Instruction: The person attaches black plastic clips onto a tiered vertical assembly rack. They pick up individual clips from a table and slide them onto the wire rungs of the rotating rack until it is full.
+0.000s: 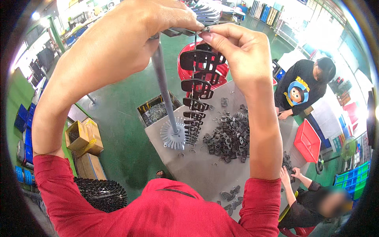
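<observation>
Both my hands are raised at the top of a grey metal post (161,75), with a slotted disc (207,15) above and a toothed round base (173,134) below. My right hand (241,45) pinches a small dark metallic piece (205,30) between thumb and forefinger. Close against it comes the thumb of my left hand (148,25); that hand's other fingers curl, partly hidden, over the rim of the rack. Beneath my fingertips a long strand of black buckle-like parts (196,87) hangs on a thin rod, reaching down toward the table.
A grey table (185,168) bears a heap of black parts (229,138). A red stool (184,65) stands behind the strand. An open box (154,112) is by the table's left edge, a red tray (308,141) at the right. Two people (304,85) work at the right.
</observation>
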`<move>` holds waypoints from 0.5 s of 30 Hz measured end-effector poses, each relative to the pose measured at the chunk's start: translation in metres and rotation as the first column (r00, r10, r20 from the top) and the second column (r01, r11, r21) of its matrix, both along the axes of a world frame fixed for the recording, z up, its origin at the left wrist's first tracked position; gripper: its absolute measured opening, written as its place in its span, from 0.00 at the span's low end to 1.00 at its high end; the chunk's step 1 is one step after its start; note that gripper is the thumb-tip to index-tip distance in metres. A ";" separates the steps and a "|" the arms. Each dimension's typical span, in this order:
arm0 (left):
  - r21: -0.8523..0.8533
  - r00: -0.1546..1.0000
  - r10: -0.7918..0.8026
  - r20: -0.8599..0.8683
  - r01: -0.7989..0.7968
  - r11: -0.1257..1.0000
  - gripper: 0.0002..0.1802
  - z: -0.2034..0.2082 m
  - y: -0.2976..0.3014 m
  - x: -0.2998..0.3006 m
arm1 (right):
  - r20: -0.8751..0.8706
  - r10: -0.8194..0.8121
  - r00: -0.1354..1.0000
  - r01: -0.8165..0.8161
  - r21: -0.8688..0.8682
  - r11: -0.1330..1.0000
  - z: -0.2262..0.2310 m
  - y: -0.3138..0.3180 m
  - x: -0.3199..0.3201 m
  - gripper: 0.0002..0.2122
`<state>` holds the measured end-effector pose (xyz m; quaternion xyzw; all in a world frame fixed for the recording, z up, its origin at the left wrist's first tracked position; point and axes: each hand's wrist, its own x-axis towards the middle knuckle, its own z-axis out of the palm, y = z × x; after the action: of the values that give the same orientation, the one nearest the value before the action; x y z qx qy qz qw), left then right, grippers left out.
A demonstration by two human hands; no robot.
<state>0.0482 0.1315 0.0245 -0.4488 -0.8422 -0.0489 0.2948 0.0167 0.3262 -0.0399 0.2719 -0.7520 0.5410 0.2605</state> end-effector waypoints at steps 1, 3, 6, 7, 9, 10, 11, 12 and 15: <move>-0.009 1.000 -0.014 -0.021 0.014 1.000 0.28 -0.001 0.001 0.000 | 0.007 -0.051 0.999 0.051 -0.036 0.998 -0.001 0.001 0.004 0.08; -0.035 0.997 -0.023 -0.070 0.021 0.999 0.28 -0.002 0.001 0.001 | -0.060 -0.033 0.998 0.030 -0.050 0.998 -0.002 0.011 0.008 0.07; -0.038 0.997 -0.021 -0.075 0.018 0.999 0.28 -0.001 -0.002 0.002 | -0.029 -0.153 0.988 0.151 -0.071 0.986 -0.003 0.047 0.024 0.08; -0.020 1.000 0.004 -0.027 -0.004 1.000 0.28 -0.002 -0.005 -0.001 | 0.025 -0.227 0.974 0.228 -0.107 0.968 -0.008 0.055 0.021 0.09; -0.050 0.999 0.033 0.001 -0.032 0.998 0.28 -0.001 -0.004 -0.002 | 0.065 -0.332 0.941 0.338 -0.120 0.934 -0.017 0.090 0.012 0.08; -0.078 0.998 0.063 0.015 -0.062 0.995 0.29 0.003 -0.003 -0.002 | 0.101 -0.388 0.916 0.397 -0.093 0.913 -0.016 0.108 0.010 0.09; -0.079 0.998 0.060 0.014 -0.059 0.995 0.29 0.004 -0.004 -0.001 | 0.132 -0.443 0.887 0.453 -0.064 0.889 -0.017 0.124 0.008 0.09; -0.153 0.999 0.035 -0.020 -0.038 0.987 0.30 0.007 -0.004 0.001 | 0.126 -0.454 0.882 0.464 -0.066 0.883 -0.019 0.148 0.003 0.09; -0.229 0.999 0.033 0.007 -0.030 0.973 0.34 0.013 -0.001 0.008 | 0.334 -0.628 0.703 0.669 -0.010 0.743 -0.041 0.201 -0.024 0.09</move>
<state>0.0561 0.1309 0.0372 -0.4661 -0.8507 0.0510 0.2374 -0.0077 0.5277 -0.0813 -0.1164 -0.7933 0.4979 0.3307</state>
